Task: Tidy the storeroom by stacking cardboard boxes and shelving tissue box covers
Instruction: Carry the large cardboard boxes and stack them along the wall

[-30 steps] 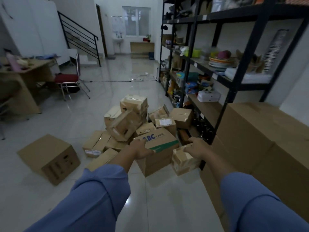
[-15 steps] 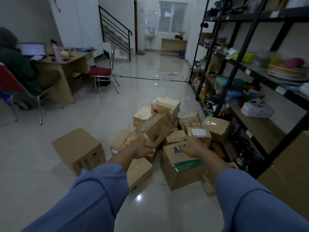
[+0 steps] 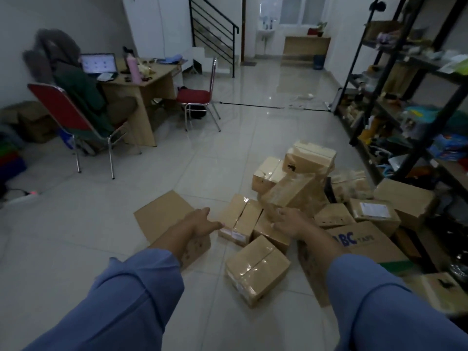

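Observation:
A heap of several brown cardboard boxes (image 3: 298,191) lies on the tiled floor in front of the black shelf rack (image 3: 395,92). A large plain box (image 3: 162,214) sits at the left of the heap. A box printed "ABC TAPE" (image 3: 364,244) lies at the lower right, and a taped box (image 3: 257,269) in front. My left hand (image 3: 202,222) reaches out with straight fingers over the large box's right edge, toward a flat taped box (image 3: 240,219). My right hand (image 3: 291,221) is spread open over the middle of the heap, holding nothing.
A desk (image 3: 141,82) with a laptop (image 3: 98,63) stands at the left, where a person sits on a red chair (image 3: 63,110). A second red chair (image 3: 197,95) stands beside the desk. Stairs (image 3: 215,34) rise at the back. The shelves hold mixed goods.
The view has swung left, away from the big cartons. Both hands have let go of the "ABC TAPE" box, which now lies on the floor, and moved left over the heap.

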